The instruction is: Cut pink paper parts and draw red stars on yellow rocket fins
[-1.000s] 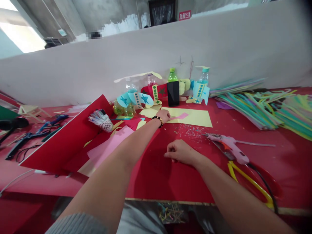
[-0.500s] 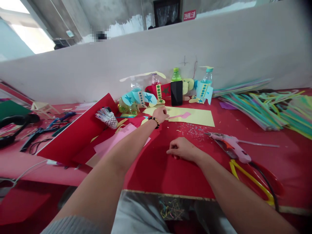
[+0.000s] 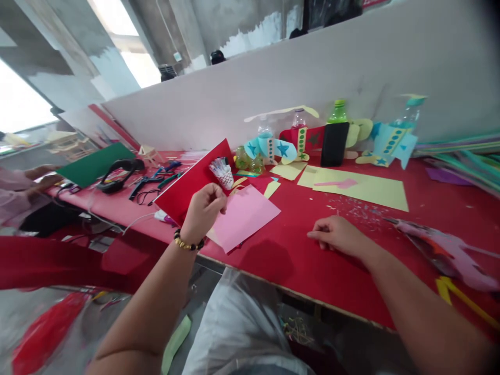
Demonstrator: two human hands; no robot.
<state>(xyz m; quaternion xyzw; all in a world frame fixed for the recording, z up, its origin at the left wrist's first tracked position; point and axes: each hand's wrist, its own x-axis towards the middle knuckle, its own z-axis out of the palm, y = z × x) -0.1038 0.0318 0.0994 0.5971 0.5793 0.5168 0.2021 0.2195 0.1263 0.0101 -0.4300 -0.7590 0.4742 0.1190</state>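
Your red table covering (image 3: 312,271): smooth and matt; you can't tell whether it's cloth or card.
Your pink paper sheet (image 3: 244,219): thin, smooth, matt.
Your yellow card (image 3: 361,188): flat matt paper.
Your green plastic bottle (image 3: 338,112): glossy.
Your glue gun (image 3: 449,255): smooth pink plastic, faint sheen.
Your bead bracelet (image 3: 189,242): shiny gold and black beads.

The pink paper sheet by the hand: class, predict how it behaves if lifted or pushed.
The pink paper sheet looks thin, so it would probably droop held by one edge. It likely feels light for its size. Pushed, it might slide across the red table top.
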